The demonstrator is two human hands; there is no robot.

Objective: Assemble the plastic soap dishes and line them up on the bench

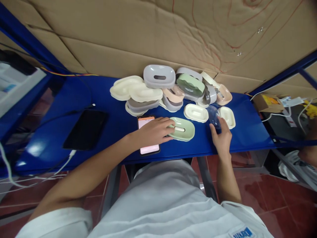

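Observation:
A pale green oval soap dish (pixel 186 134) with a slot in its middle sits on the blue table near its front edge. The fingers and thumb of my left hand (pixel 158 129) close around its left end. Beneath that hand and wrist lies a phone with a lit screen (pixel 150 149), partly covered. Further right, my right hand (pixel 222 137) pinches a clear, bluish oval plastic piece (pixel 213 116), tilted up from the table. Two cream oval trays, one on the left (pixel 196 112) and one on the right (pixel 227 116), flank the clear piece.
Along the cardboard back wall (pixel 111 49) lies a pile of soap dish parts, with a grey dish (pixel 159 75), cream pieces (pixel 135 88) and a green one (pixel 190 84). A dark tablet (pixel 85 129) and cables lie at left. Another person's arm (pixel 308 153) shows far right.

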